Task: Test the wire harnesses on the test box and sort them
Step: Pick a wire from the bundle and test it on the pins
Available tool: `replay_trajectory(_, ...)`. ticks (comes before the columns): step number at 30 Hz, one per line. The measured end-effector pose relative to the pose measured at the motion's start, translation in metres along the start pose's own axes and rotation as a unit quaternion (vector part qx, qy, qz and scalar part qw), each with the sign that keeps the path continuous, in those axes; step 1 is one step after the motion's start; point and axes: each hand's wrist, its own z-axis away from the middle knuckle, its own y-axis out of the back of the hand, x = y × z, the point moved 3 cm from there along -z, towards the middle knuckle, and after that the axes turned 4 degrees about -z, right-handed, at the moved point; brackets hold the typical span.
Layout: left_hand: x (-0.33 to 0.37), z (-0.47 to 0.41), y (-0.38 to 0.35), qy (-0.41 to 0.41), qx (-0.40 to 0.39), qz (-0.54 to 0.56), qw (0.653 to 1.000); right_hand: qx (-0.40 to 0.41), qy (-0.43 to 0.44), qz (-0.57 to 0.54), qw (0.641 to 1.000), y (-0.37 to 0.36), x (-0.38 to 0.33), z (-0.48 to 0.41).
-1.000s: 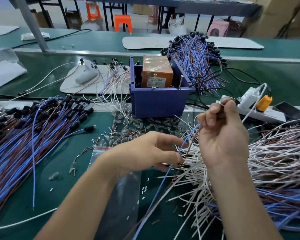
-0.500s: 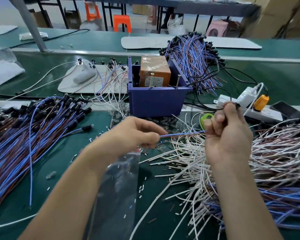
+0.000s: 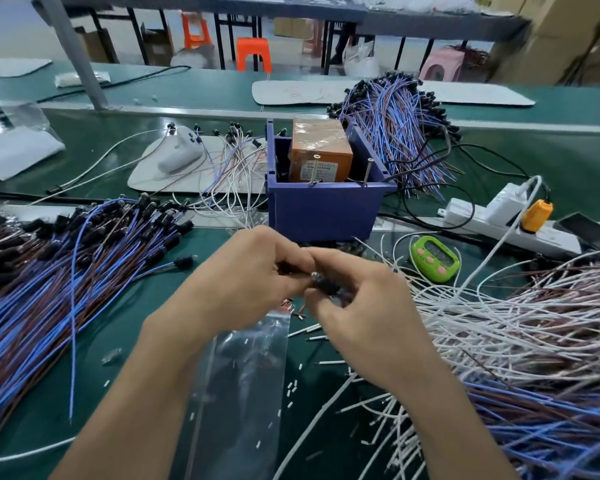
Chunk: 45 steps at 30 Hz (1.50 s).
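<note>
at your far left lies a big heap of blue and brown harnesses (image 3: 66, 271) on the green bench (image 3: 118, 313), black ends pointing toward the middle. behind it a grey mat (image 3: 142, 178) carries a white handheld unit (image 3: 179, 154) and a loose tangle of thin wires (image 3: 232, 174).

your left hand (image 3: 246, 282) sits just in front of the blue bin (image 3: 323, 209), fingers curled, its tips meeting those of your right hand (image 3: 364, 306). the two hands are together and touching. between them they pinch the black connector (image 3: 326, 284) of one wire harness. it sits at your right thumb and forefinger, and your left fingertips close on its other end. the harness's wire is hidden behind your hands. under your wrists a clear plastic bag (image 3: 246, 375) lies flat on the bench, small white bits scattered over it.

the orange test box (image 3: 321, 150) stands inside the blue bin, beyond your hands and apart from them. behind the bin rests another bundle of blue and brown harnesses (image 3: 395, 126).

to the right of your hands sits a green timer (image 3: 433, 258), and past it a white power strip (image 3: 499, 223) with an orange plug (image 3: 536, 216). a heap of white wires (image 3: 516, 323) spreads beside your right wrist, with more blue and brown leads (image 3: 551, 427) nearer you.
</note>
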Motion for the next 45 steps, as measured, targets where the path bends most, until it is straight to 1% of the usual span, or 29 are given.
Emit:
replay_trajectory(1,0.002,0.001,0.001,-0.006,0.019,0.004,1.000,-0.025,-0.007,-0.029,0.999,-0.003,0.000,-0.001)
replay_trajectory(3,0.004,0.004,0.005,-0.020,0.090,0.012,0.996,-0.047,-0.046,-0.077,0.995,-0.007,0.006,-0.004)
replay_trajectory(5,0.003,0.006,0.010,-0.028,0.141,-0.002,0.990,-0.047,-0.085,-0.118,0.988,-0.008,0.012,-0.007)
replay_trajectory(7,-0.003,0.007,0.014,-0.018,0.165,0.005,0.986,-0.020,-0.108,-0.141,0.984,-0.005,0.019,-0.008)
replay_trajectory(9,-0.010,0.009,0.019,0.001,0.203,0.055,0.978,0.022,-0.128,-0.166,0.978,0.002,0.024,-0.010)
replay_trajectory(12,-0.017,0.010,0.022,0.026,0.255,0.213,0.943,0.043,-0.170,-0.248,0.953,0.010,0.029,-0.012)
replay_trajectory(14,-0.020,0.006,0.017,0.029,0.238,0.366,0.899,0.033,-0.187,-0.279,0.941,0.010,0.029,-0.011)
replay_trajectory(16,-0.022,0.000,0.003,0.030,0.185,0.507,0.842,0.023,-0.198,-0.294,0.935,0.007,0.027,-0.010)
replay_trajectory(17,-0.022,-0.002,-0.004,0.036,0.165,0.541,0.824,0.021,-0.203,-0.299,0.932,0.005,0.026,-0.010)
replay_trajectory(19,-0.020,-0.007,-0.016,0.052,0.145,0.560,0.814,0.016,-0.213,-0.304,0.928,0.004,0.025,-0.009)
replay_trajectory(22,-0.018,-0.010,-0.020,0.071,0.147,0.556,0.815,0.003,-0.205,-0.292,0.934,0.004,0.024,-0.008)
replay_trajectory(24,-0.018,-0.010,-0.017,0.078,0.145,0.534,0.830,0.011,-0.173,-0.272,0.946,0.004,0.023,-0.007)
replay_trajectory(27,-0.014,-0.008,-0.017,0.087,0.122,0.489,0.859,0.039,-0.118,-0.241,0.963,0.005,0.021,-0.009)
replay_trajectory(29,-0.011,-0.008,-0.021,0.085,0.109,0.470,0.872,0.026,-0.094,-0.252,0.963,0.001,0.019,-0.009)
replay_trajectory(32,-0.006,-0.010,-0.026,0.069,0.101,0.458,0.880,0.017,-0.092,-0.308,0.947,0.001,0.017,-0.008)
replay_trajectory(37,-0.001,-0.010,-0.030,0.057,0.128,0.445,0.885,0.016,-0.141,-0.393,0.908,0.001,0.017,-0.008)
replay_trajectory(39,0.000,-0.011,-0.031,0.061,0.143,0.445,0.882,0.016,-0.165,-0.418,0.893,-0.001,0.017,-0.008)
replay_trajectory(41,0.002,-0.011,-0.033,0.066,0.149,0.455,0.875,0.019,-0.172,-0.428,0.887,-0.002,0.016,-0.007)
replay_trajectory(43,0.004,-0.010,-0.033,0.068,0.143,0.456,0.876,0.033,-0.180,-0.437,0.881,-0.002,0.012,-0.008)
replay_trajectory(45,0.008,-0.009,-0.032,0.065,0.133,0.456,0.878,0.051,-0.188,-0.462,0.865,-0.001,0.010,-0.008)
